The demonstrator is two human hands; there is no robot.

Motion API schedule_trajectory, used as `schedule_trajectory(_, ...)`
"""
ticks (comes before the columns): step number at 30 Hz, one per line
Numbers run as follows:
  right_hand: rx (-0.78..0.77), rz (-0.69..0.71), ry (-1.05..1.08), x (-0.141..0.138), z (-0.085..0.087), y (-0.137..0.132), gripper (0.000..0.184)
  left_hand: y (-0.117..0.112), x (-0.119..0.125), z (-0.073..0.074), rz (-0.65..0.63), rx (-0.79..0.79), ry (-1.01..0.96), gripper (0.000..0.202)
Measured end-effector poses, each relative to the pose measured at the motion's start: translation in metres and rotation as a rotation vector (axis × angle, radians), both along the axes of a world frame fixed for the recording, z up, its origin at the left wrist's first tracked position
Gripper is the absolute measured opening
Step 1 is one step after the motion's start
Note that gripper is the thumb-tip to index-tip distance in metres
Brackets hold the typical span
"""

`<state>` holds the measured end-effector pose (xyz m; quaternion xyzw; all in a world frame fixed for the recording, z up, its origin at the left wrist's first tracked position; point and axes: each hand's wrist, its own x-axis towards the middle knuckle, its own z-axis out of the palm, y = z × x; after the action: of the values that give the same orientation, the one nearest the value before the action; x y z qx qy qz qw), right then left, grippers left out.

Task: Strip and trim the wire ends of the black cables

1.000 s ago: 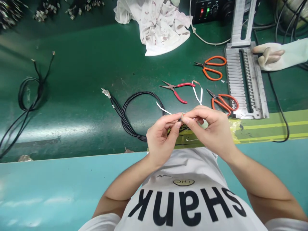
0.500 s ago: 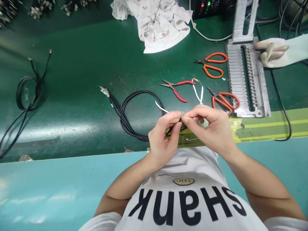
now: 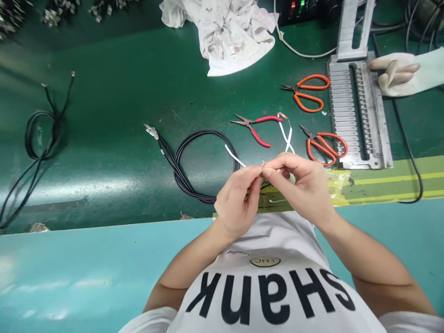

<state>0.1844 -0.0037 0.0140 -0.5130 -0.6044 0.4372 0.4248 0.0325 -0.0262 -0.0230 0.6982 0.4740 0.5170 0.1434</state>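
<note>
Two hands raised above green surface (image 3: 104,60): we pinch thin black cable (image 3: 266,186) near its tip, mostly hidden by fingers. Left hand (image 3: 236,201) clenched, steadying; right hand (image 3: 298,185) grasping tip, held together for fine control.

hidden: pinched piece (image 3: 262,164) mostly behind left hand (image 3: 235,201), right hand (image 3: 298,187) | cut off: rubber glove (image 3: 398,74)

A coiled black rubber cable (image 3: 180,178) lies on the green workbench mat (image 3: 114,69), left of the red-handled steel pliers (image 3: 258,125). Right of those, orange-handled scissors (image 3: 297,90) and a second orange-handled pair (image 3: 322,147) lie beside a slotted metal jig (image 3: 342,111).
</note>
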Motion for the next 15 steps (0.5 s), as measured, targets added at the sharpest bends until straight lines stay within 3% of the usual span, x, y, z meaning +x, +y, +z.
schedule_trajectory(3,0.052,0.045,-0.025,0.0009,0.0018,-0.0010,0.012,0.0030,-0.0003,0.0035,-0.020,-0.096,-0.192,0.025)
schedule_trajectory(9,0.105,0.031,-0.077,0.0001,0.0049,-0.0021,0.012,0.0066,0.0026,0.0092,-0.127,-0.500,-0.774,0.012)
schedule_trajectory(15,0.092,-0.022,-0.086,-0.0034,0.0025,-0.0016,0.010,0.0077,0.0028,0.0099,-0.136,-0.598,-0.929,0.013)
